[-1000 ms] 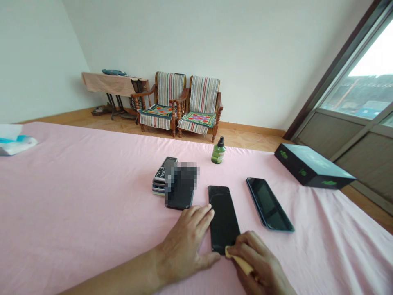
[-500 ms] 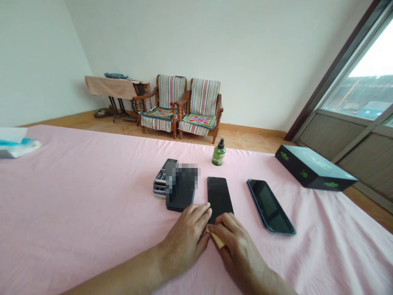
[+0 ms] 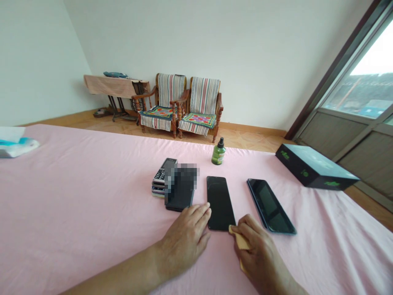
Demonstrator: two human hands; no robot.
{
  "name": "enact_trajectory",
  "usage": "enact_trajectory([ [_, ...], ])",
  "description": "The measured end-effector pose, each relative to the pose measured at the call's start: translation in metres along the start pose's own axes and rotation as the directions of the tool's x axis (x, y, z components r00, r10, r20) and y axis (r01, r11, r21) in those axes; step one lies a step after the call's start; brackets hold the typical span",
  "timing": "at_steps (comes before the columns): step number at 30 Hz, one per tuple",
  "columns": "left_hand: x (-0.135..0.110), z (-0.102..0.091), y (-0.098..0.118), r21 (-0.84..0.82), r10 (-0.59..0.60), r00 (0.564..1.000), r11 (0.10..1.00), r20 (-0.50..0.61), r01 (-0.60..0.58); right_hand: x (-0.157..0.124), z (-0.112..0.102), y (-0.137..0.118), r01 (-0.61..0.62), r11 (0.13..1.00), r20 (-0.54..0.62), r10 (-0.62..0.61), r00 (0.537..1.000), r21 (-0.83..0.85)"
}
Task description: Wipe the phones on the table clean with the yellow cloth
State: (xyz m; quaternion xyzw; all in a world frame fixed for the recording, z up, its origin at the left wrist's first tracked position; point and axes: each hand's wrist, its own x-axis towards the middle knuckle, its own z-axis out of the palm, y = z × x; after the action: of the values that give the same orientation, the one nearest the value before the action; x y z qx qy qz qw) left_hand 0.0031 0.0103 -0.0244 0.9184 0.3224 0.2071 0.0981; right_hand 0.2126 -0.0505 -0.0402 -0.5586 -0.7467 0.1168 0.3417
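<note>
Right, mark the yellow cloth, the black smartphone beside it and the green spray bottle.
Yellow cloth (image 3: 241, 239): head view, on its exposed fold.
Black smartphone (image 3: 220, 203): head view, on the middle of its screen.
Green spray bottle (image 3: 217, 157): head view, on the middle of its body.
</note>
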Motion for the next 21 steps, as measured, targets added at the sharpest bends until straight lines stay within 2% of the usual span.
enact_trajectory([
  [4,-0.001,0.001,-0.001,-0.010,-0.004,1.000,1.000,0.001,0.004,-0.001,-0.001,0.004,-0.026,0.998,-0.064,0.022,0.998,-0.048],
  [7,-0.002,0.003,-0.001,-0.026,0.001,1.000,1.000,-0.023,-0.002,0.003,0.002,0.002,-0.013,1.000,-0.098,0.013,0.995,-0.001],
  [11,-0.002,0.002,0.000,-0.045,0.001,0.999,0.999,-0.041,-0.003,0.011,0.009,-0.011,0.082,0.992,-0.043,-0.078,0.996,0.097],
  [15,-0.001,0.000,0.000,-0.045,0.017,1.000,0.999,-0.020,-0.018,0.016,0.015,-0.024,0.174,0.981,0.046,-0.179,0.983,0.089],
  [18,0.000,-0.001,0.000,-0.028,0.017,1.000,0.999,-0.007,-0.017,0.015,0.017,-0.026,0.151,0.987,0.085,-0.155,0.984,0.051],
  [21,0.000,0.000,0.000,-0.022,0.007,1.000,1.000,-0.013,-0.008,0.010,0.016,-0.022,0.084,0.996,0.059,-0.087,0.994,0.043],
])
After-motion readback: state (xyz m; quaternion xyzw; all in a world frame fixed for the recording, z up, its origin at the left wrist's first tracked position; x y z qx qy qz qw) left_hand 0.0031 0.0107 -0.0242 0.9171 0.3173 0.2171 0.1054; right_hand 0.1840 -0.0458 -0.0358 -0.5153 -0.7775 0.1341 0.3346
